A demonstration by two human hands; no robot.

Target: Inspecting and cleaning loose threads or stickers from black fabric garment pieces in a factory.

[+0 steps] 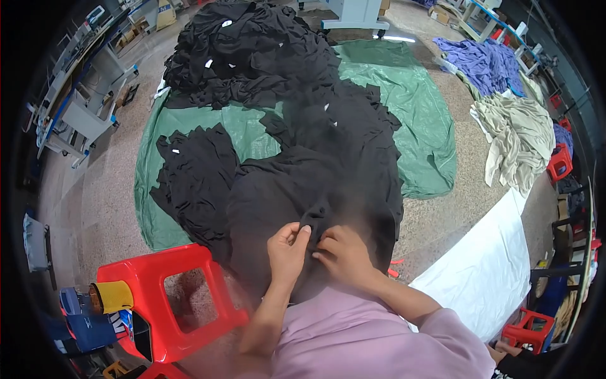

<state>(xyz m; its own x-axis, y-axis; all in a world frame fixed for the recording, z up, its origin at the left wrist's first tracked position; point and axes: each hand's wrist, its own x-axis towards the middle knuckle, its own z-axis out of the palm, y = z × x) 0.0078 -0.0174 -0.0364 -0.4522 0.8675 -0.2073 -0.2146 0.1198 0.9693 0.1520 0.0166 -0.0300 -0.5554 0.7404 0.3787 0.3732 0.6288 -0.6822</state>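
Note:
A black garment [278, 196] lies spread over my lap, its far part running onto other black cloth. My left hand [287, 252] pinches a small gathered fold of it between thumb and fingers. Close beside it on the right, my right hand [344, 252] has its fingers bent around the same gathered cloth. The fold stands up a little between the two hands. What lies under my right fingers is hidden.
A large heap of black garments [252, 50] sits on a green sheet [423, 120], with a smaller black pile [196, 170] nearer. A red stool [145, 268] stands at my left. White sheeting [480, 252], beige cloth [517, 136] and purple cloth [483, 63] lie to the right.

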